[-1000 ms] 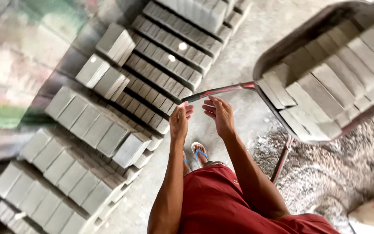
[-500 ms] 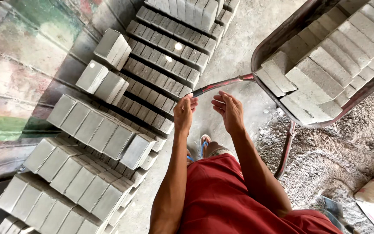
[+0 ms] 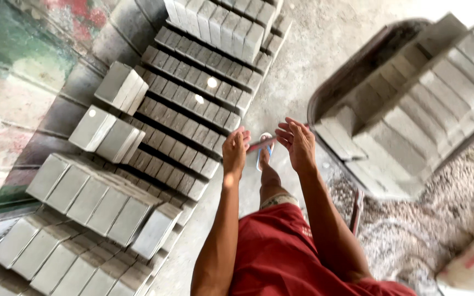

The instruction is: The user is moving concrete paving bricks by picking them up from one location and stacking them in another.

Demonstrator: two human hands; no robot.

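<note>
Bricks (image 3: 396, 137) sit loaded in the wheelbarrow (image 3: 330, 87) just beyond my right hand (image 3: 298, 143); both my grips are released, left hand (image 3: 235, 149) empty too, fingers spread. Left of them, stacked bricks (image 3: 193, 120) stand in tight rows, edge-up, likely for drying.

The concrete floor (image 3: 303, 60) was grey and dusty, w/ a bare strip running under the fingers (image 3: 294, 131) and beyond them. Left of the fingers, rows of grey blocks (image 3: 193, 109) lay directly on it, approx. edge to edge, and higher stacks of blocks (image 3: 100, 197) stood further left and nearer. Right of the fingers stood a wheelbarrow (image 3: 336, 82) loaded w/ blocks. Below the fingers, to the right, a heap of gravel (image 3: 440, 219) lay on the floor.
</note>
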